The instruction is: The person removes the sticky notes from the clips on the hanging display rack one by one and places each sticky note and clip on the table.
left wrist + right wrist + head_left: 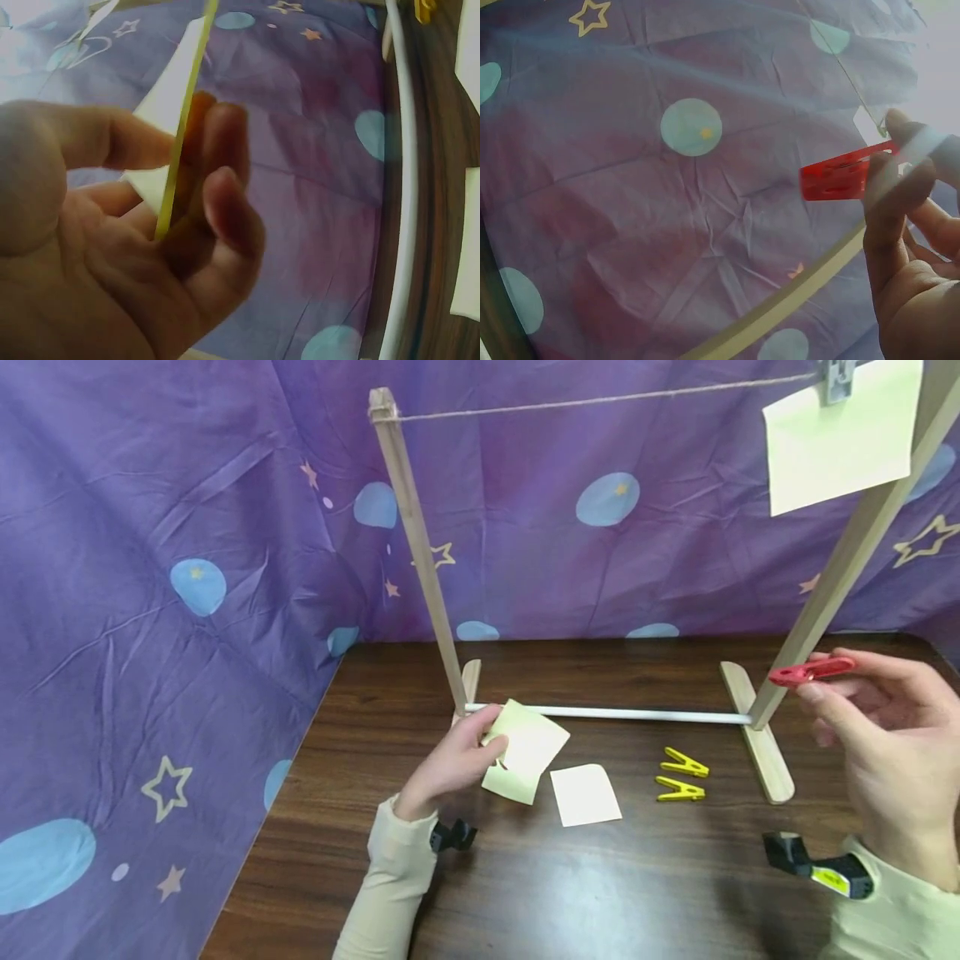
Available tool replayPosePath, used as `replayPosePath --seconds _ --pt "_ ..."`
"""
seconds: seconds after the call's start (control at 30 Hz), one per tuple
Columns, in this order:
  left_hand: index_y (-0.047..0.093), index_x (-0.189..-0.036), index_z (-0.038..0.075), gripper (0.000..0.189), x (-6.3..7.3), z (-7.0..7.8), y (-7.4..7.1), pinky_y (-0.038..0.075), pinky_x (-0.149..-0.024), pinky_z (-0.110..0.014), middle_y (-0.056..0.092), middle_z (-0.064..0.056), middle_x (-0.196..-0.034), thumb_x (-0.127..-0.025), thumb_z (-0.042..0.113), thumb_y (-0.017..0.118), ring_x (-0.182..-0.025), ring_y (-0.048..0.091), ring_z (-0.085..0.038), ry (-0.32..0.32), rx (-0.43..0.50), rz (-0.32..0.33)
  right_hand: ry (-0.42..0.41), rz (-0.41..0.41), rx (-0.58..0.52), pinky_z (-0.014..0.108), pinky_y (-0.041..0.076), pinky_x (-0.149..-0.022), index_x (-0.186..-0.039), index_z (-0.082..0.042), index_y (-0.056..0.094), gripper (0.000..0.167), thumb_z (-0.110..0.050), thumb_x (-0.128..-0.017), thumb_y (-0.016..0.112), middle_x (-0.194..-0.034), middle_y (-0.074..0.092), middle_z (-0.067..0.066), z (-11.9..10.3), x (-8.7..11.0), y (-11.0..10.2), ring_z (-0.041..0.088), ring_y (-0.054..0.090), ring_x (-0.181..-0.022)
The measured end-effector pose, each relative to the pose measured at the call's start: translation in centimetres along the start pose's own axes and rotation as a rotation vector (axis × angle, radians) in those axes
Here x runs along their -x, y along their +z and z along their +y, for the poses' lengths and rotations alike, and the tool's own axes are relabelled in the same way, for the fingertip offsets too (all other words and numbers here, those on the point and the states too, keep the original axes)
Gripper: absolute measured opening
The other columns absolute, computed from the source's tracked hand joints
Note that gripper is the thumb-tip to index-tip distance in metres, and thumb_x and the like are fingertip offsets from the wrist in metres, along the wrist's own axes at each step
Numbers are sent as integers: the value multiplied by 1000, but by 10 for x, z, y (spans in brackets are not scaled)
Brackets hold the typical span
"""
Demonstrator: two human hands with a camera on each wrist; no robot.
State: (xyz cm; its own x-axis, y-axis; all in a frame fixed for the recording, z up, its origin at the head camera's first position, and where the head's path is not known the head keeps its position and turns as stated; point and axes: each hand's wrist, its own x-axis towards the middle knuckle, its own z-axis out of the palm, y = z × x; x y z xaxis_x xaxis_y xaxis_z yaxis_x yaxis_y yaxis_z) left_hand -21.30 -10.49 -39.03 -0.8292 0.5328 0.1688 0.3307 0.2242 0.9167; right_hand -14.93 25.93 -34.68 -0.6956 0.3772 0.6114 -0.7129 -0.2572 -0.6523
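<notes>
From the head view, the left hand [453,760] pinches a yellow note [525,750] just before the wooden rack [420,543], while the right hand [892,752] pinches a red clothespin [812,672] beside the rack's right post. The left wrist view shows fingers [225,157] clamped on the note's edge [180,150]. The right wrist view shows fingertips [889,187] gripping the clothespin [840,174].
</notes>
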Motion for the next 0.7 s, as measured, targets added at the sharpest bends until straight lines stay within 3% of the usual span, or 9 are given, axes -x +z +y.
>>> replayPosePath --seconds 0.2,0.4,0.53,0.7 --pt "56 -103 0 14 2 -4 0 45 -61 -18 56 -6 -78 -90 3 53 -68 50 -5 10 -273 -144 21 -75 38 18 46 -48 -110 30 50 41 32 -71 60 -95 72 19 3 -1 -1 17 67 -66" --pt "54 -98 4 7 1 -10 -3 41 -65 -17 46 4 -77 -92 4 54 -69 44 -5 26 -460 -406 35 -152 129 17 47 -50 -109 29 51 40 33 -70 61 -94 73 16 8 0 1 15 65 -65" --pt "57 -99 3 9 -1 -16 0 39 -68 -16 47 4 -78 -91 5 58 -70 42 -5 13 -543 -552 97 -208 352 14 46 -51 -111 23 57 42 30 -70 63 -86 74 4 11 2 1 10 63 -62" --pt "63 -108 5 21 -4 -24 5 43 -73 -18 60 -1 -85 -87 6 66 -75 50 -6 -82 -561 -597 166 -318 617 15 44 -51 -108 13 63 39 24 -70 70 -78 70 -6 14 5 -4 5 60 -58"
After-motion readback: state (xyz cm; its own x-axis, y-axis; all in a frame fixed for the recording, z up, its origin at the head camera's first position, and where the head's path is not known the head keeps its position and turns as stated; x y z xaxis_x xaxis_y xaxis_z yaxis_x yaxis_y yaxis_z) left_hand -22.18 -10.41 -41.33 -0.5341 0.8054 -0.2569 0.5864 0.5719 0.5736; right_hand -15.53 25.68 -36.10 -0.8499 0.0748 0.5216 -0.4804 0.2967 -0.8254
